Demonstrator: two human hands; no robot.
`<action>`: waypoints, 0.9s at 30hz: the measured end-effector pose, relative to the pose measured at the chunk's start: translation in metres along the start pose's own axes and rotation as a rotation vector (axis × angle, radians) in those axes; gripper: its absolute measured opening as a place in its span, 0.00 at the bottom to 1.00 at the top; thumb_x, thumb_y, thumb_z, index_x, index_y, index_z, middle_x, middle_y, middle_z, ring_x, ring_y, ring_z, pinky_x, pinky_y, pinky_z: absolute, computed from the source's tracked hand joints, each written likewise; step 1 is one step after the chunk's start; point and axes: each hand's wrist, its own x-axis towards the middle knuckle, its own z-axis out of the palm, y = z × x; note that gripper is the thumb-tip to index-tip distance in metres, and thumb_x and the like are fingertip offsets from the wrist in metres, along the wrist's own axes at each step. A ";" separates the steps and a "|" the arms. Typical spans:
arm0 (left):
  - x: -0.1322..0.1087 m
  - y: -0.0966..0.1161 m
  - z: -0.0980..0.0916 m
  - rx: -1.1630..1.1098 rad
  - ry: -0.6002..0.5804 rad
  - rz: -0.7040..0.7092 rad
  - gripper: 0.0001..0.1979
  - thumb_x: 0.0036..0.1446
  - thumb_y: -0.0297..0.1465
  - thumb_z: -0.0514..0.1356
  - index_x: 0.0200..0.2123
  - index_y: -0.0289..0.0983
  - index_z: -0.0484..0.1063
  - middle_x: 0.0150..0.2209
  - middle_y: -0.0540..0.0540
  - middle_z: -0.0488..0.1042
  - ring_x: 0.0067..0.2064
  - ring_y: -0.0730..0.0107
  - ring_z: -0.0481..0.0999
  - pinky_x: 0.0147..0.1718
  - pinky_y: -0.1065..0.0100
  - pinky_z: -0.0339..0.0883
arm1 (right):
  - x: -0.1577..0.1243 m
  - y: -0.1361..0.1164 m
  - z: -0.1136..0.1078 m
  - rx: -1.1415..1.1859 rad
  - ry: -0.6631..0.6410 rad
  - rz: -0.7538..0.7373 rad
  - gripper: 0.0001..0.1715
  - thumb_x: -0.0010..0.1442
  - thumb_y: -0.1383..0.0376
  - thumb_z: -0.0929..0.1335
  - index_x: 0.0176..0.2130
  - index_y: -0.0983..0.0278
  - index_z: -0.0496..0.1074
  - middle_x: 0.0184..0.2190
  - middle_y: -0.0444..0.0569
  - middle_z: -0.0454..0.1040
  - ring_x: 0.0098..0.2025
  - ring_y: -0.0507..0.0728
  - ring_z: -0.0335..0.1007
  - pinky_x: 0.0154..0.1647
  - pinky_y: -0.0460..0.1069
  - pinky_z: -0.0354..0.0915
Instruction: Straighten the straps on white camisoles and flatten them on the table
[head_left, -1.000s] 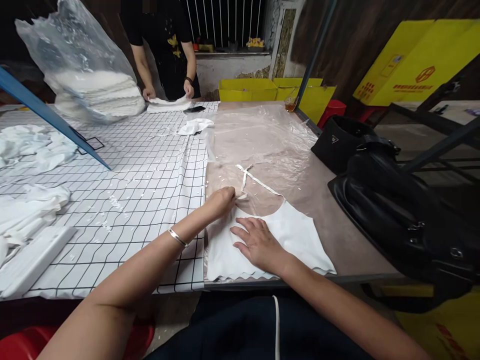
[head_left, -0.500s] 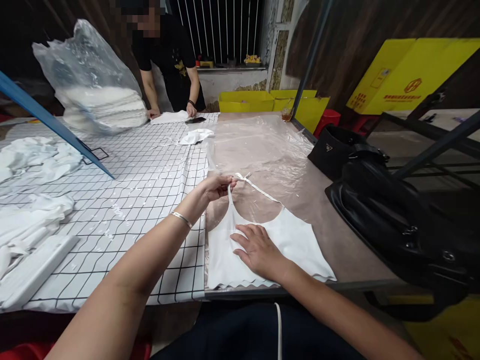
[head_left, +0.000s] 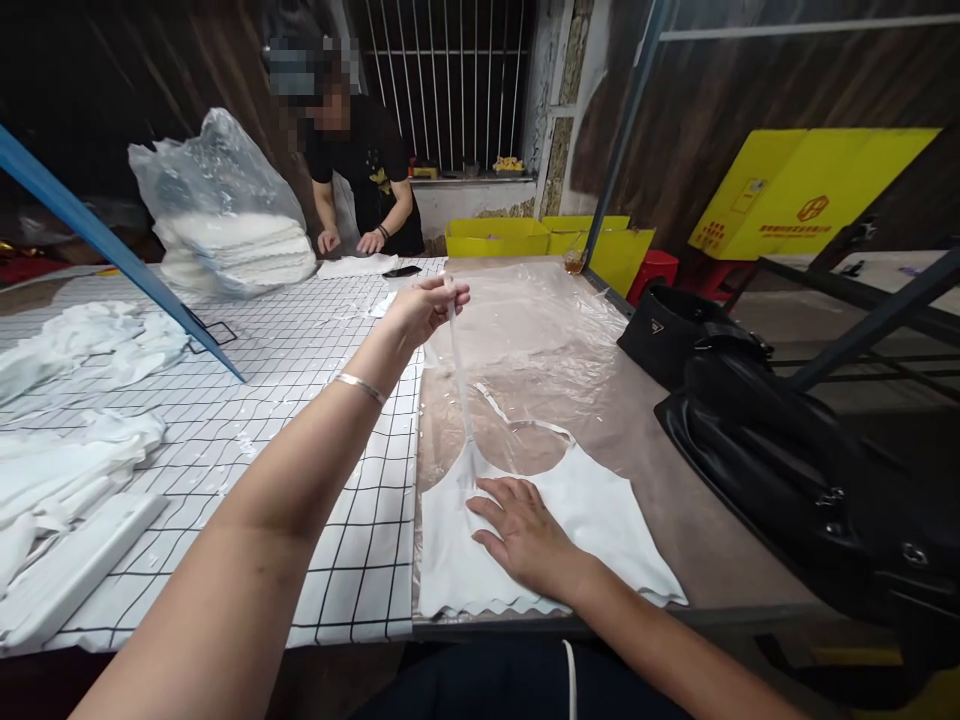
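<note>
A white camisole (head_left: 592,510) with a scalloped hem lies flat near the table's front edge, neckline away from me. My left hand (head_left: 426,308) pinches the end of its left shoulder strap (head_left: 459,370) and holds it stretched up and away from the garment. My right hand (head_left: 525,530) rests palm down on the camisole's front, fingers spread. The other strap (head_left: 536,425) lies loose and bent on the plastic sheet (head_left: 517,310) beyond the neckline.
White garments (head_left: 82,450) lie heaped on the checked cloth (head_left: 352,520) at left, near a bagged stack (head_left: 232,235). A slanting blue bar (head_left: 150,280) crosses there. Black bags (head_left: 750,440) sit along the right edge. Across the table a person (head_left: 367,180) handles white fabric.
My left hand has moved away from me, pulling the left strap long and straight. The other strap has come loose from beside that hand. My right hand stays on the camisole.
</note>
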 end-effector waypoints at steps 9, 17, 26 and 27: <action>-0.114 -0.024 0.026 0.487 -0.360 0.286 0.25 0.51 0.15 0.57 0.51 0.38 0.76 0.38 0.46 0.82 0.45 0.67 0.81 0.46 0.67 0.72 | 0.056 0.014 -0.102 1.076 0.169 0.304 0.25 0.51 0.48 0.73 0.41 0.64 0.76 0.37 0.48 0.74 0.33 0.50 0.65 0.37 0.48 0.62; -0.119 -0.040 0.030 0.527 -0.363 0.262 0.24 0.52 0.17 0.57 0.52 0.38 0.75 0.40 0.46 0.82 0.44 0.67 0.80 0.43 0.68 0.72 | 0.075 -0.005 -0.111 1.307 -0.030 0.471 0.22 0.41 0.56 0.80 0.28 0.66 0.72 0.24 0.41 0.66 0.24 0.46 0.56 0.24 0.44 0.54; -0.178 -0.088 0.008 1.179 -0.131 0.093 0.09 0.57 0.35 0.64 0.37 0.36 0.73 0.39 0.41 0.77 0.44 0.55 0.73 0.48 0.52 0.59 | 0.064 0.026 -0.089 1.234 0.176 0.626 0.23 0.33 0.59 0.81 0.27 0.66 0.74 0.23 0.42 0.71 0.24 0.46 0.61 0.22 0.43 0.54; -0.187 -0.099 0.007 1.253 -0.174 0.032 0.10 0.56 0.37 0.64 0.35 0.36 0.73 0.38 0.41 0.77 0.44 0.53 0.72 0.48 0.50 0.57 | 0.060 0.029 -0.085 1.221 0.179 0.653 0.23 0.32 0.59 0.82 0.27 0.66 0.73 0.24 0.43 0.72 0.24 0.47 0.62 0.22 0.43 0.55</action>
